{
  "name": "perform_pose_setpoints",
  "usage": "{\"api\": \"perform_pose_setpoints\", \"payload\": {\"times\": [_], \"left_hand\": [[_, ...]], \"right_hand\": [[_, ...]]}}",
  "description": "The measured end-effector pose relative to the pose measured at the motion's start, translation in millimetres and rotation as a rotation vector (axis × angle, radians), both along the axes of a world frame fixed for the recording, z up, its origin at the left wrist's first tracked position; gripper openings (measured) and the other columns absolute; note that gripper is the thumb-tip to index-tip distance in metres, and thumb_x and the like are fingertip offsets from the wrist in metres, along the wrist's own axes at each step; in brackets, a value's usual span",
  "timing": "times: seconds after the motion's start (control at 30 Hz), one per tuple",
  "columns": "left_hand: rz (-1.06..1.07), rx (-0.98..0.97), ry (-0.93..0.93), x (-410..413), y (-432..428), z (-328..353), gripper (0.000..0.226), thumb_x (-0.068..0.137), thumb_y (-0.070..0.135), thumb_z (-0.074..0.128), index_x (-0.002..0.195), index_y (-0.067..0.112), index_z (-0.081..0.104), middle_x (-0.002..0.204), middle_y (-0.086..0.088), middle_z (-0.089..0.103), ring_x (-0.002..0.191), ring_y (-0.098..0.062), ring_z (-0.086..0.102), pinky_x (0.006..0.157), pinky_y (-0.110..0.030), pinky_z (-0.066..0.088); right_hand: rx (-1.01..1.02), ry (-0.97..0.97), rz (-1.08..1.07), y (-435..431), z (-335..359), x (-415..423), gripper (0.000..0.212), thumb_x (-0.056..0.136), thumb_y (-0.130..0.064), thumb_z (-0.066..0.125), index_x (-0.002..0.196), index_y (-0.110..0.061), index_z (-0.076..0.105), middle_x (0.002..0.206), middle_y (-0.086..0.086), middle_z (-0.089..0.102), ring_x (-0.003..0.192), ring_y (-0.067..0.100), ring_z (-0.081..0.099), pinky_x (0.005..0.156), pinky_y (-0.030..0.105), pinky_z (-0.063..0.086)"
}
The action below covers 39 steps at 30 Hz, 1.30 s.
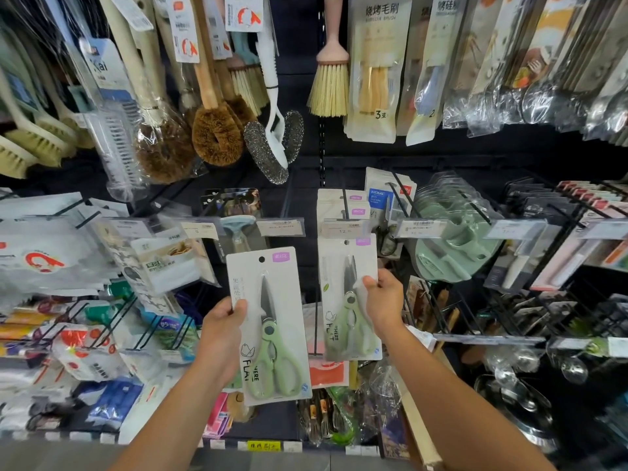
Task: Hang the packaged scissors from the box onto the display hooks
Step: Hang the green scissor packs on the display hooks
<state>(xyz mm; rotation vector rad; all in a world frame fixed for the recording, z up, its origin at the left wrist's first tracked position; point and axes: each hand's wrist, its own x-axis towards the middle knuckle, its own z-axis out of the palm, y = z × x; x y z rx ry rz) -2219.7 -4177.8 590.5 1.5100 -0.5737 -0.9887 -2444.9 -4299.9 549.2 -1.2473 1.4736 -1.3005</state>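
My left hand [222,329] grips the left edge of a packaged pair of green scissors [272,334], held upright in front of the display, its hang hole free at the top. My right hand [384,300] holds the right edge of a second packaged pair of green scissors [348,300]. That pack's top sits at a black display hook [346,212] under a price tag, with more of the same packs hanging behind it. Whether its hole is on the hook I cannot tell. The box is not in view.
Brushes and scourers [217,130] hang above. Green utensil packs [455,232] fill the hooks to the right, white and colourful packets [51,260] those to the left. An empty hook with a price tag [280,227] stands above the left pack. Metal ladles [530,396] hang lower right.
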Motion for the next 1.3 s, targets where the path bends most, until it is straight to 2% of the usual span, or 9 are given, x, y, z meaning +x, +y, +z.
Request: {"api": "perform_pose_setpoints", "payload": {"times": [0.23, 0.4, 0.53, 0.67, 0.8, 0.93, 1.03, 1.13, 1.3], "left_hand": [[-0.020, -0.019, 0.018, 1.4, 0.9, 1.2, 0.022, 0.103, 0.014, 0.045, 0.107, 0.009, 0.066, 0.093, -0.018, 0.071, 0.082, -0.032, 0.064, 0.076, -0.045, 0.053], [-0.019, -0.019, 0.013, 2.9, 0.3, -2.3, 0.021, 0.102, 0.015, 0.047, 0.104, 0.014, 0.068, 0.099, -0.017, 0.072, 0.090, -0.034, 0.066, 0.087, -0.051, 0.052], [-0.015, -0.015, 0.008, 3.0, 0.1, -6.3, 0.020, 0.101, 0.015, 0.049, 0.101, 0.015, 0.069, 0.100, -0.018, 0.072, 0.092, -0.037, 0.067, 0.088, -0.053, 0.053], [-0.031, -0.008, 0.017, 1.8, 0.2, -7.3, 0.021, 0.102, 0.015, 0.048, 0.106, 0.010, 0.067, 0.100, -0.021, 0.071, 0.089, -0.036, 0.066, 0.087, -0.054, 0.053], [-0.028, -0.019, 0.016, 3.3, -0.2, -7.2, 0.021, 0.102, 0.015, 0.047, 0.101, 0.012, 0.068, 0.099, -0.020, 0.071, 0.087, -0.035, 0.065, 0.085, -0.051, 0.052], [-0.032, -0.024, 0.016, 5.0, 1.9, -8.2, 0.025, 0.101, 0.013, 0.048, 0.093, 0.017, 0.071, 0.101, -0.023, 0.071, 0.087, -0.035, 0.064, 0.088, -0.056, 0.050], [-0.016, -0.021, 0.012, 6.8, 3.3, -9.4, 0.026, 0.101, 0.014, 0.048, 0.091, 0.018, 0.071, 0.099, -0.022, 0.072, 0.087, -0.035, 0.065, 0.087, -0.055, 0.051], [-0.012, -0.028, 0.013, 9.4, 4.3, -11.5, 0.025, 0.101, 0.014, 0.047, 0.094, 0.018, 0.071, 0.099, -0.019, 0.072, 0.086, -0.035, 0.065, 0.088, -0.057, 0.051], [-0.010, -0.026, 0.010, 9.4, 4.9, -15.2, 0.026, 0.101, 0.013, 0.047, 0.096, 0.019, 0.071, 0.101, -0.017, 0.073, 0.093, -0.038, 0.067, 0.091, -0.057, 0.051]], "right_hand": [[-0.036, -0.024, 0.056, 3.4, 10.5, 4.3, 0.025, 0.094, -0.002, 0.052, 0.071, 0.004, 0.044, 0.069, 0.010, 0.039, 0.065, 0.017, 0.035, 0.062, 0.028, 0.032], [-0.099, -0.061, 0.026, 5.9, 22.6, 2.1, 0.023, 0.091, 0.000, 0.054, 0.071, 0.005, 0.045, 0.066, 0.010, 0.041, 0.065, 0.017, 0.038, 0.064, 0.030, 0.033], [-0.090, -0.027, 0.020, 5.3, 20.6, 2.8, 0.016, 0.090, -0.001, 0.054, 0.087, 0.015, 0.054, 0.080, 0.031, 0.055, 0.066, 0.027, 0.046, 0.067, 0.030, 0.037], [-0.049, -0.049, -0.006, -2.9, 21.3, 7.5, 0.019, 0.091, -0.002, 0.055, 0.081, 0.014, 0.050, 0.070, 0.011, 0.048, 0.067, 0.019, 0.043, 0.069, 0.030, 0.038], [-0.019, -0.017, -0.038, -10.5, 17.5, 15.3, 0.018, 0.089, -0.007, 0.055, 0.077, 0.005, 0.051, 0.073, 0.016, 0.051, 0.074, 0.026, 0.048, 0.077, 0.034, 0.046], [-0.004, -0.039, -0.025, -4.7, 17.2, 15.6, 0.019, 0.093, 0.002, 0.050, 0.088, 0.020, 0.048, 0.072, 0.014, 0.043, 0.066, 0.015, 0.034, 0.057, 0.020, 0.030], [-0.046, -0.048, -0.055, -4.5, 11.8, 13.3, 0.021, 0.091, 0.001, 0.051, 0.093, 0.021, 0.048, 0.092, 0.039, 0.054, 0.065, 0.033, 0.040, 0.065, 0.027, 0.034], [-0.034, -0.032, -0.066, -4.5, 8.5, 11.2, 0.021, 0.091, 0.001, 0.051, 0.095, 0.021, 0.048, 0.102, 0.039, 0.054, 0.079, 0.050, 0.048, 0.068, 0.029, 0.037], [0.020, -0.014, -0.018, 0.5, 2.2, 12.1, 0.017, 0.090, 0.005, 0.049, 0.093, 0.022, 0.048, 0.073, 0.028, 0.046, 0.065, 0.024, 0.037, 0.064, 0.031, 0.036]]}}
